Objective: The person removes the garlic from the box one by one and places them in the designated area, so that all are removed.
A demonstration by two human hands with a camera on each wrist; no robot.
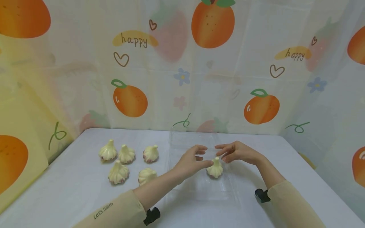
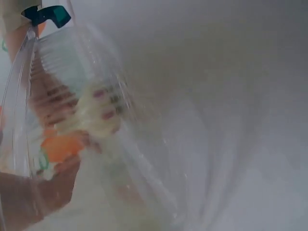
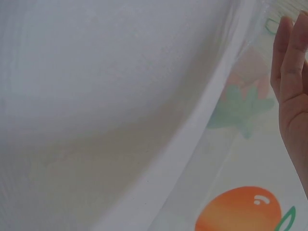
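A garlic bulb (image 1: 215, 169) stands stem-up inside a clear plastic box (image 1: 196, 196), between my two hands. My left hand (image 1: 191, 161) is over the box with fingers spread, its thumb overlapping the bulb's left edge in the head view; whether it touches cannot be told. On the other side, my right hand (image 1: 240, 152) hovers with loosely bent fingers near the stem. Through the box's wall, the left wrist view shows the garlic bulb (image 2: 98, 113) blurred. The right wrist view catches the right hand (image 3: 294, 82) at its edge, its visible fingers nearly straight.
Several more garlic bulbs (image 1: 118, 172) lie on the white table (image 1: 71, 190) left of the box; one is partly hidden by the left forearm. A curtain (image 1: 205, 79) printed with fruit hangs behind the table. Dark wrist-worn devices (image 1: 152, 216) sit at both sleeves.
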